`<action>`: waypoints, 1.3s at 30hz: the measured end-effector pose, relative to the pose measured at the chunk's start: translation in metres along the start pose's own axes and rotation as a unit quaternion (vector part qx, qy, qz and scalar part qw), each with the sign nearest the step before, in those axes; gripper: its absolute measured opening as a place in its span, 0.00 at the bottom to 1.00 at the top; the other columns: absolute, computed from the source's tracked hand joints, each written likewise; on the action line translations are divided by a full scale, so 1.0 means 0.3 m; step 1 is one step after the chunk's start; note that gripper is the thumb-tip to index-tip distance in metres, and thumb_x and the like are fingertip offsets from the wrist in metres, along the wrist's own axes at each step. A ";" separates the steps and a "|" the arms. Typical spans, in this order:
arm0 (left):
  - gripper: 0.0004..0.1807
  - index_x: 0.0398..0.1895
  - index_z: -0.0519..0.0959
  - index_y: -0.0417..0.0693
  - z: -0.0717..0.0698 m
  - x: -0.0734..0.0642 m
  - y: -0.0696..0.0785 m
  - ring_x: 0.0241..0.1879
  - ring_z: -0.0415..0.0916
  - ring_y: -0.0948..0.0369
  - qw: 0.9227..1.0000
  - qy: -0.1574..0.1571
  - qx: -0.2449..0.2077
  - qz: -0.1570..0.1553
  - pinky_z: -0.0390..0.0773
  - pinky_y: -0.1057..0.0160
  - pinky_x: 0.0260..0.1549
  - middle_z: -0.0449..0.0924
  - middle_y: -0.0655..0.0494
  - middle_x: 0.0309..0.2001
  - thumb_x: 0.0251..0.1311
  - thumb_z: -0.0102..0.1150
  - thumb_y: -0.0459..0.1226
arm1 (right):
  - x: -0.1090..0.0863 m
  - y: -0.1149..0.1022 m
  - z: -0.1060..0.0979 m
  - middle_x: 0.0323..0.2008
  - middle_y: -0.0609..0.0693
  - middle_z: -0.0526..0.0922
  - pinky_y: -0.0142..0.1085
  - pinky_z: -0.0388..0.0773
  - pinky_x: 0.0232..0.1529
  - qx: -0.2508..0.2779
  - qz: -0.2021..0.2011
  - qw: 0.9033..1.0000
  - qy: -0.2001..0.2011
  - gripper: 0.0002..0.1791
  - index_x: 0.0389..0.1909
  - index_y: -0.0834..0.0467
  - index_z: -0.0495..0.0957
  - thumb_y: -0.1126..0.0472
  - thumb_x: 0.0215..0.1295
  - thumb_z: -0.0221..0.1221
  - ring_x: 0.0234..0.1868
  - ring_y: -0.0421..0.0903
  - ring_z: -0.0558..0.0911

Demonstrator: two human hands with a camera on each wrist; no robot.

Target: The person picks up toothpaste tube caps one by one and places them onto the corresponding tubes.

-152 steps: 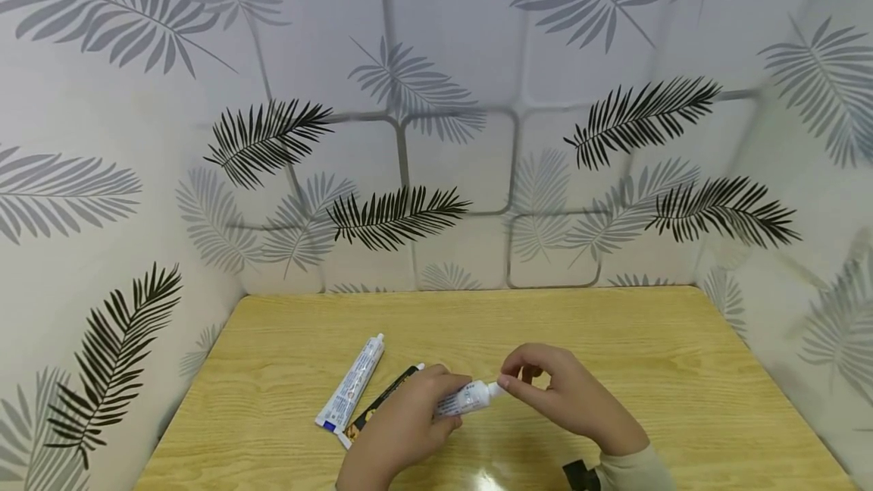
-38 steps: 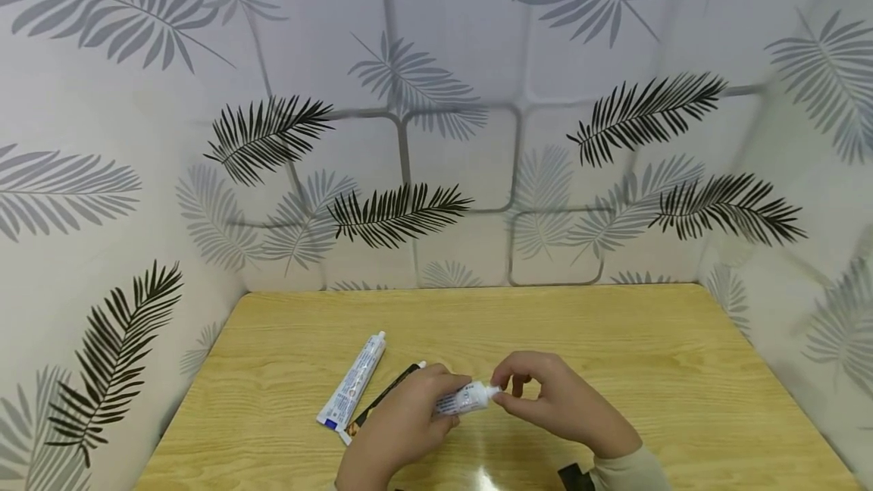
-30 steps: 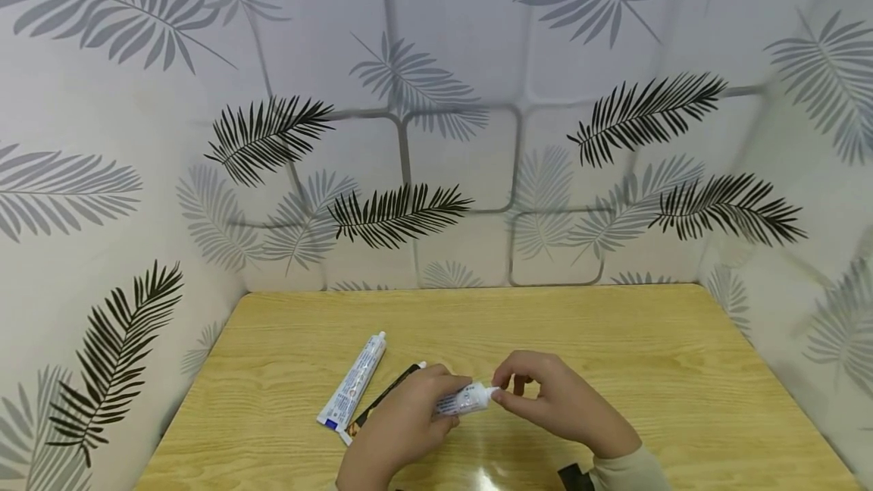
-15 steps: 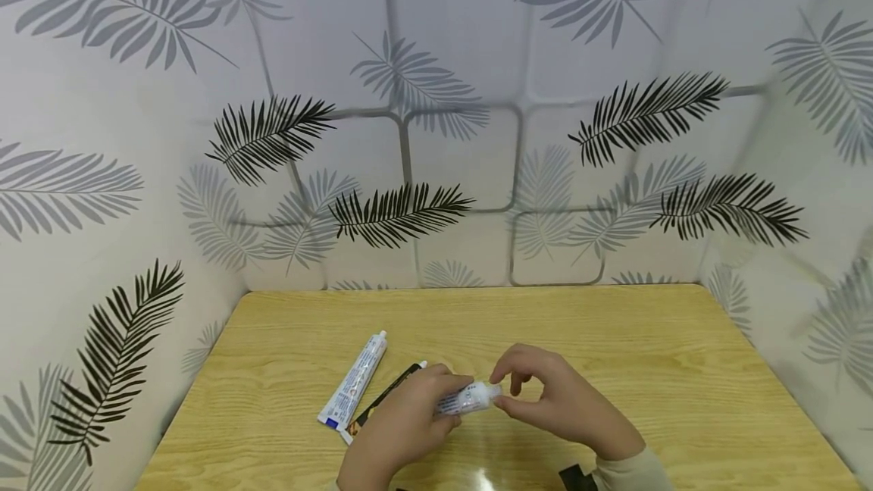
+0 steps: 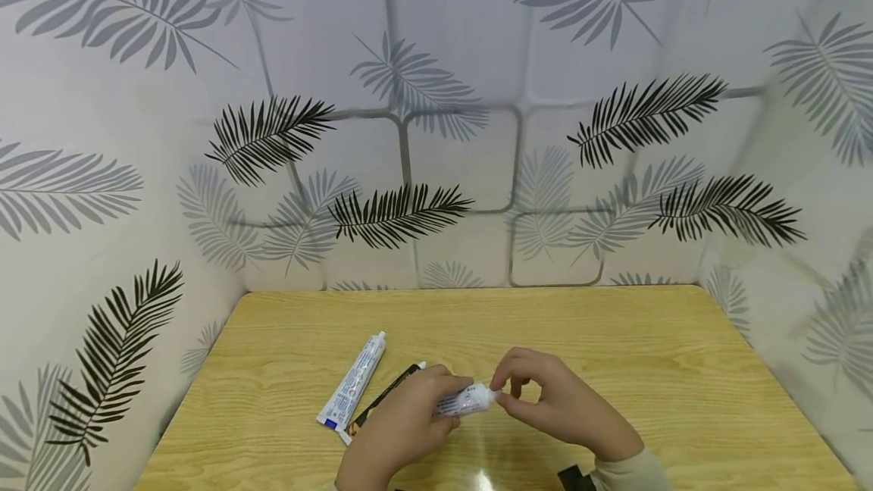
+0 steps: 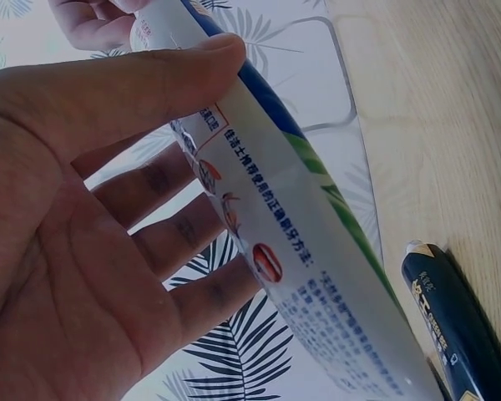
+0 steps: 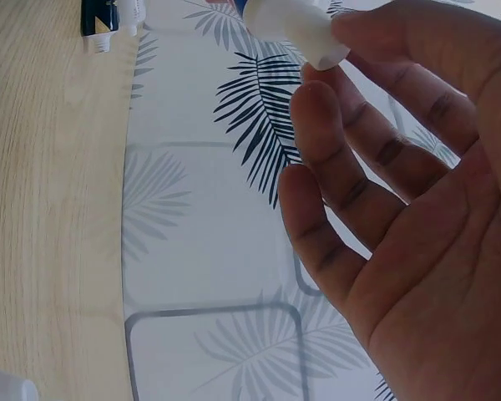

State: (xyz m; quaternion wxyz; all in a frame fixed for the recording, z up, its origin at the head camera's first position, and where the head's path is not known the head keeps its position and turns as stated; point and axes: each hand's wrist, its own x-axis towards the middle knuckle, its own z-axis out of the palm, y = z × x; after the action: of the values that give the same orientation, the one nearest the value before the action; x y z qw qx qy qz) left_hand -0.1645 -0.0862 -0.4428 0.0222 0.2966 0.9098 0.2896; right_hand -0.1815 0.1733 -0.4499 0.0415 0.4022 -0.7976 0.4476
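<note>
My left hand (image 5: 409, 419) grips a white toothpaste tube (image 5: 465, 401), its neck end turned to the right. Seen from the left wrist, the thumb lies across the tube's printed side, which carries blue and green stripes, with the fingers behind. At the neck, the thumb and index finger of my right hand (image 5: 555, 404) pinch the small white cap (image 7: 316, 35). The other right fingers curl loosely beside it in the right wrist view. Left of the hands lie a second white toothpaste tube (image 5: 353, 383) and a black one (image 6: 459, 322), partly covered by my left hand in the head view.
The tubes lie on a light wooden table (image 5: 614, 332). Behind it and along both sides stand pale walls (image 5: 457, 165) with a leaf pattern. A small white piece (image 7: 13, 388) sits on the table at the lower left of the right wrist view.
The right hand has come slightly left, closer to the tube's neck, since the oldest frame. Half a second ago its index finger and thumb were spread a little wider. The left hand stays put.
</note>
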 end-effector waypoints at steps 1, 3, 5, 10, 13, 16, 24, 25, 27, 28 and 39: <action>0.27 0.64 0.85 0.51 0.000 0.000 0.000 0.45 0.77 0.70 1.000 -0.001 -0.001 -0.002 0.83 0.64 0.50 0.85 0.62 0.48 0.60 0.76 0.32 | 0.000 0.002 0.001 0.42 0.42 0.86 0.32 0.82 0.38 -0.002 0.004 1.000 -0.001 0.11 0.43 0.47 0.84 0.68 0.70 0.67 0.35 0.37 0.79; 0.26 0.64 0.85 0.52 -0.001 0.000 0.001 0.45 0.78 0.70 1.000 -0.004 -0.002 -0.004 0.83 0.64 0.50 0.85 0.63 0.48 0.60 0.76 0.32 | -0.001 0.004 0.002 0.41 0.41 0.87 0.33 0.83 0.38 -0.008 0.013 1.000 -0.004 0.09 0.42 0.47 0.85 0.66 0.72 0.67 0.36 0.35 0.79; 0.27 0.64 0.85 0.52 -0.002 -0.001 0.002 0.45 0.78 0.70 1.000 -0.006 -0.004 -0.006 0.84 0.64 0.50 0.85 0.63 0.48 0.60 0.76 0.32 | -0.001 0.004 0.000 0.40 0.41 0.87 0.34 0.83 0.39 -0.013 0.022 1.000 -0.006 0.07 0.42 0.47 0.85 0.64 0.74 0.66 0.37 0.34 0.80; 0.27 0.65 0.85 0.52 -0.005 -0.001 0.003 0.46 0.78 0.70 1.000 -0.007 -0.016 -0.007 0.84 0.63 0.50 0.85 0.62 0.49 0.62 0.75 0.32 | 0.001 -0.003 -0.007 0.39 0.42 0.88 0.33 0.83 0.39 -0.011 0.049 0.999 -0.012 0.06 0.44 0.48 0.86 0.59 0.79 0.61 0.36 0.35 0.81; 0.26 0.65 0.84 0.51 -0.006 0.000 0.002 0.46 0.78 0.70 1.000 -0.007 -0.021 -0.006 0.83 0.64 0.49 0.85 0.62 0.49 0.62 0.74 0.32 | 0.002 -0.011 -0.007 0.39 0.43 0.88 0.33 0.82 0.38 -0.012 0.050 0.999 -0.009 0.04 0.45 0.48 0.86 0.59 0.78 0.62 0.37 0.36 0.80; 0.26 0.65 0.84 0.51 -0.006 0.000 0.000 0.45 0.78 0.70 1.000 -0.005 -0.021 -0.004 0.83 0.64 0.49 0.85 0.61 0.49 0.62 0.74 0.32 | 0.001 -0.014 -0.006 0.41 0.42 0.87 0.33 0.81 0.39 -0.018 0.042 0.999 -0.002 0.04 0.45 0.48 0.85 0.60 0.74 0.67 0.36 0.38 0.80; 0.27 0.65 0.84 0.51 -0.005 -0.003 -0.003 0.44 0.77 0.70 1.000 -0.002 -0.021 -0.001 0.83 0.64 0.49 0.85 0.62 0.49 0.62 0.75 0.32 | -0.001 -0.014 -0.005 0.44 0.43 0.86 0.34 0.81 0.40 -0.022 0.025 0.999 -0.003 0.12 0.47 0.48 0.84 0.65 0.67 0.72 0.36 0.41 0.79; 0.27 0.65 0.84 0.51 -0.006 -0.003 -0.003 0.44 0.77 0.70 1.000 -0.002 -0.021 -0.001 0.83 0.64 0.48 0.85 0.62 0.49 0.62 0.75 0.32 | -0.001 -0.014 -0.005 0.44 0.44 0.86 0.34 0.81 0.40 -0.021 0.023 1.000 -0.003 0.13 0.47 0.49 0.84 0.66 0.67 0.72 0.36 0.41 0.79; 0.27 0.65 0.84 0.51 -0.007 -0.003 -0.003 0.44 0.77 0.70 1.000 -0.002 -0.020 -0.001 0.83 0.64 0.48 0.85 0.61 0.49 0.62 0.75 0.32 | 0.000 -0.013 -0.005 0.44 0.44 0.86 0.33 0.81 0.40 -0.019 0.019 1.000 -0.003 0.14 0.47 0.49 0.84 0.68 0.66 0.72 0.36 0.41 0.79; 0.27 0.65 0.84 0.51 -0.008 -0.003 -0.003 0.45 0.77 0.70 1.000 -0.003 -0.020 -0.001 0.83 0.64 0.48 0.85 0.62 0.49 0.62 0.75 0.32 | 0.000 -0.013 -0.004 0.44 0.44 0.86 0.33 0.82 0.40 -0.017 0.016 1.000 -0.002 0.15 0.47 0.49 0.84 0.69 0.65 0.72 0.35 0.42 0.79; 0.26 0.65 0.85 0.52 -0.013 -0.001 0.004 0.44 0.77 0.71 1.000 -0.006 -0.027 -0.004 0.83 0.65 0.48 0.85 0.62 0.48 0.62 0.74 0.32 | 0.000 -0.006 -0.002 0.40 0.42 0.87 0.32 0.82 0.36 -0.013 0.017 1.000 -0.002 0.08 0.45 0.49 0.85 0.65 0.70 0.69 0.35 0.36 0.80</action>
State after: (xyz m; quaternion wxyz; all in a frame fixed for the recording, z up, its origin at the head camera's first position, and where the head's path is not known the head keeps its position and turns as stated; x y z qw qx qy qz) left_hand -0.1644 -0.0876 -0.4388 0.0371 0.2939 0.9028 0.3118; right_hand -0.1805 0.1731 -0.4482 0.0380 0.3892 -0.8101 0.4368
